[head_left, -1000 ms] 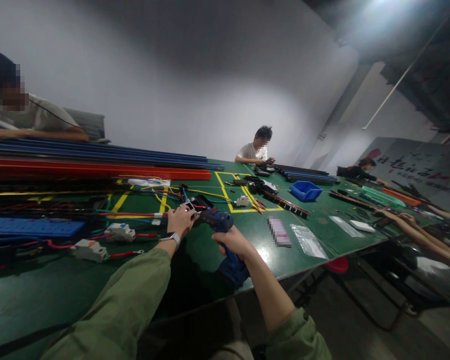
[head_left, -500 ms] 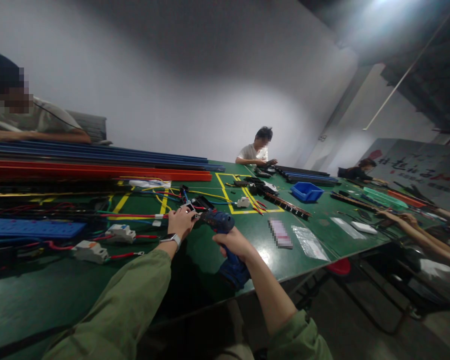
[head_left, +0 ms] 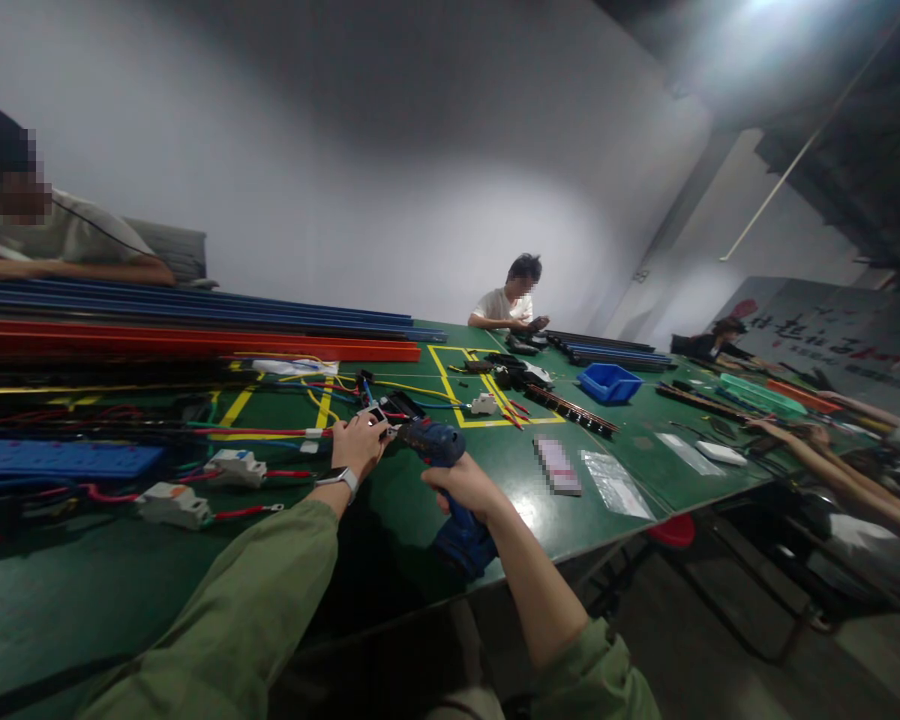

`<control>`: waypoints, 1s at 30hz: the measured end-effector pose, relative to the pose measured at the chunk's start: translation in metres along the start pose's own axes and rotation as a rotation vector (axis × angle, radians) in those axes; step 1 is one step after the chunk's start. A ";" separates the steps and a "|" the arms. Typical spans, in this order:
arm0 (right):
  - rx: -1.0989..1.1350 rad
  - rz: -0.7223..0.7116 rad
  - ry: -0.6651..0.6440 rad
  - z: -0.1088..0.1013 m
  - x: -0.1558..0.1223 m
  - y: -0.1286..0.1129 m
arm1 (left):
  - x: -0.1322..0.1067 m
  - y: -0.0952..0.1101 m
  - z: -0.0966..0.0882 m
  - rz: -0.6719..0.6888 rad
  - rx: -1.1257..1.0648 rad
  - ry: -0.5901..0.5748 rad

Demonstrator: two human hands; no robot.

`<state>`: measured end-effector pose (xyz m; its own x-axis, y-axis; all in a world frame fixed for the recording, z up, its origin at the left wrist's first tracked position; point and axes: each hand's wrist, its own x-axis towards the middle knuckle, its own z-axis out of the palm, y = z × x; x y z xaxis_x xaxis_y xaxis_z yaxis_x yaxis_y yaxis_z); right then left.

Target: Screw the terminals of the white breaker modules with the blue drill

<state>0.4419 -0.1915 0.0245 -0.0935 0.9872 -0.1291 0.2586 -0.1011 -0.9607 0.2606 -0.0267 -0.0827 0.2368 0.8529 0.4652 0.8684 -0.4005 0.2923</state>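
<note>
A blue cordless drill (head_left: 461, 540) is in my right hand (head_left: 471, 484), whose fingers wrap round its grip. Its front end points left, towards my left hand (head_left: 360, 445). The drill's tip meets, or nearly meets, a small black part (head_left: 403, 408) by my left fingertips; contact is hard to make out. My left fingers close on the near side of this part, and the hand covers some of it. Red, yellow and blue wires (head_left: 412, 398) run about it. Left of my hand lie two white circuit breakers (head_left: 236, 467) with red leads.
Long orange (head_left: 330, 350) and blue rails lie behind. A blue power strip (head_left: 60, 457) is at left. Beyond the drill are a blue bin (head_left: 609, 383), a pinkish pack (head_left: 558, 466) and a plastic bag (head_left: 616, 484). Several people sit around the green table (head_left: 525, 550).
The whole view has shifted slightly to the left. Both hands and the drill keep nearly the same places relative to the black part.
</note>
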 end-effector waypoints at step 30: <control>0.016 0.021 0.029 0.001 -0.001 -0.001 | 0.001 -0.002 0.003 0.023 -0.051 0.006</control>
<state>0.4402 -0.1926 0.0256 -0.0599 0.9880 -0.1424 0.2452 -0.1238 -0.9615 0.2600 -0.0242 -0.0855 0.2542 0.8413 0.4771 0.8392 -0.4371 0.3235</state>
